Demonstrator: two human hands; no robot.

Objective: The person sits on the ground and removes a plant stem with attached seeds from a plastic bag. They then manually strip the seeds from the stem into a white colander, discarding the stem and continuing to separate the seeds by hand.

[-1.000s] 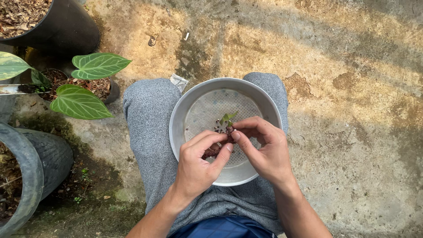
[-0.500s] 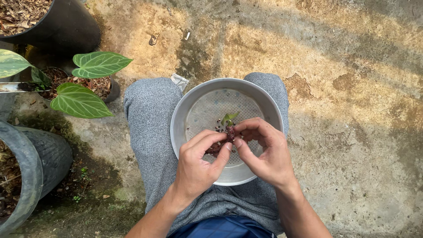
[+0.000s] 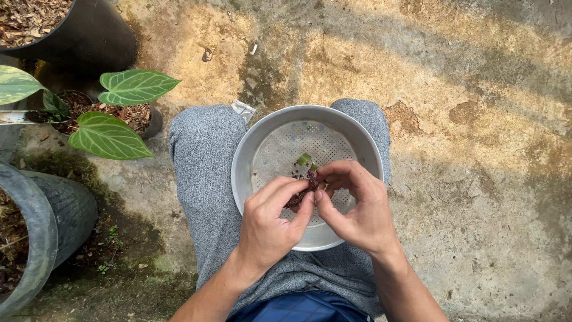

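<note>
1. Together, left hand [image 3: 271, 223] and right hand [image 3: 357, 209] pinch a small seedling [image 3: 308, 173] over the sieve [image 3: 262, 137] on the lap.
2. Squeezing harder could snap its stem.
3. Knee movement could tip the sieve onto the concrete [image 3: 476, 119].

Seedling [image 3: 307, 173] roots hidden behind fingers [image 3: 301, 211]; dark specks in sieve [image 3: 262, 143] too small to identify.
</note>
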